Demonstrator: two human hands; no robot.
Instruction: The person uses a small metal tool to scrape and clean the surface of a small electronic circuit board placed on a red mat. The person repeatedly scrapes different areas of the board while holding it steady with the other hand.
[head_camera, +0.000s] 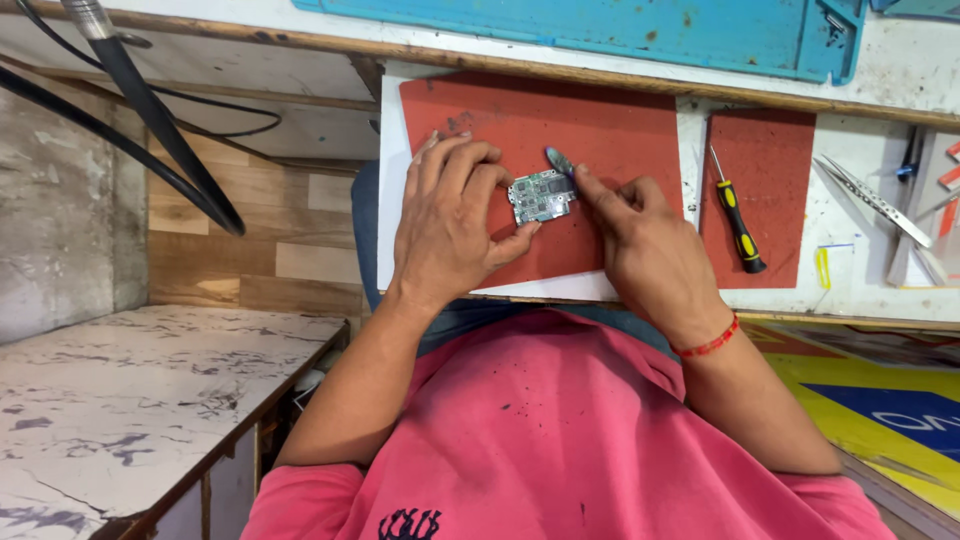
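A small green circuit board (541, 195) lies on a red mat (590, 130) on the white workbench. My left hand (450, 225) grips the board's left and lower edges with fingers and thumb. My right hand (640, 235) comes in from the right, its index finger pressing a small grey-blue flat tool (559, 160) against the board's upper right corner. A red thread band is on my right wrist.
A second red mat (775, 170) lies to the right with a yellow-and-black screwdriver (738, 218) on it. Metal tweezers (875, 200) and small parts sit at the far right. A blue mat (640, 30) lies at the back. Black cables (150, 120) hang at left above a marble counter (130, 400).
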